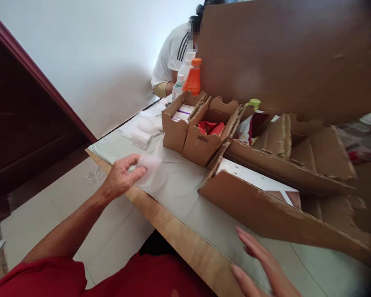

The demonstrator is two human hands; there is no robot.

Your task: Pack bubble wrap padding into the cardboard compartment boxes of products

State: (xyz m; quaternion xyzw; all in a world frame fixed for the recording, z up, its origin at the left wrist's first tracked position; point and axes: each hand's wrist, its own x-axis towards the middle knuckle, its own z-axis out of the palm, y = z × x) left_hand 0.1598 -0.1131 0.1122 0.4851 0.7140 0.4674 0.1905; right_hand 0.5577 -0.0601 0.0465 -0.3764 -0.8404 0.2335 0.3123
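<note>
My left hand (123, 174) is closed, pinching a small translucent plastic sheet (151, 165) between thumb and fingers above the table's edge. The sheet is blurred, so I cannot tell whether it is a bag or bubble wrap. Just beyond it lie a folded piece of bubble wrap (141, 139) and more pale wrapping (148, 121). My right hand (259, 264) is low on the right, holding nothing, with thumb and fingers apart. It is near the front cardboard box (250, 202), which has a white carton (253, 179) in it.
Cardboard bins (174, 138) line the table (185, 206); one contains red packets (210, 128). An orange bottle (193, 78) and a clear bottle (177, 87) stand behind. A person in a white shirt (173, 51) sits at the far end. A tall cardboard panel (281, 57) rises at the back.
</note>
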